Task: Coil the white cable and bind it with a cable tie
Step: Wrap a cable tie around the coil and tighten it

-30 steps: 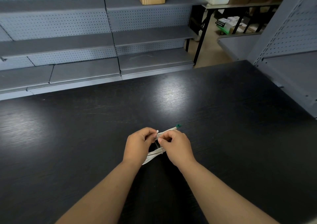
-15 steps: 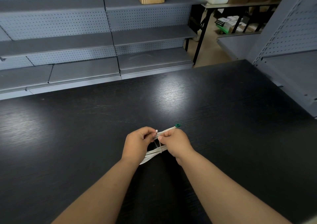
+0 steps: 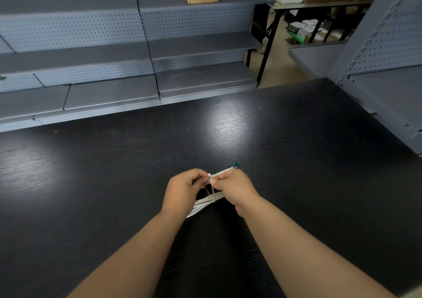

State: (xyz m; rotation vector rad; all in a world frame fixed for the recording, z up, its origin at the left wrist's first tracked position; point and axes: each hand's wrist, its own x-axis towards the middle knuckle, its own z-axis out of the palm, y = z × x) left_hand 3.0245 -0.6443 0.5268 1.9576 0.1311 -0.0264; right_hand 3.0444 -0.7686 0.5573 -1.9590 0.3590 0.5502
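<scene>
Head view, left hand: my left hand [image 3: 185, 190] is curled, its fingertips pinching the small head of the cable tie [image 3: 212, 190].
Head view, right hand: my right hand [image 3: 233, 188] pinches the tie from the other side, thumb touching the left fingertips.
Cable: the white cable [image 3: 205, 203] is already gathered into a flat bundle. It hangs under and between my hands, above the middle of the near edge of the surface [image 3: 296, 160].
Tie: it loops round the bundle and rises as two thin strands to my fingers.
Green tip [image 3: 236, 164]: it ends a pale strand running past my right hand towards the far right corner. I cannot tell whether that is the tie's tail or the cable's end.
Change: very little over the last second. Both pinches sit in the same place, and the loop looks no tighter.
Meaning: I judge the coiling done and the binding stalled at threading or the first pull, so the tie still has to be cinched.
</scene>
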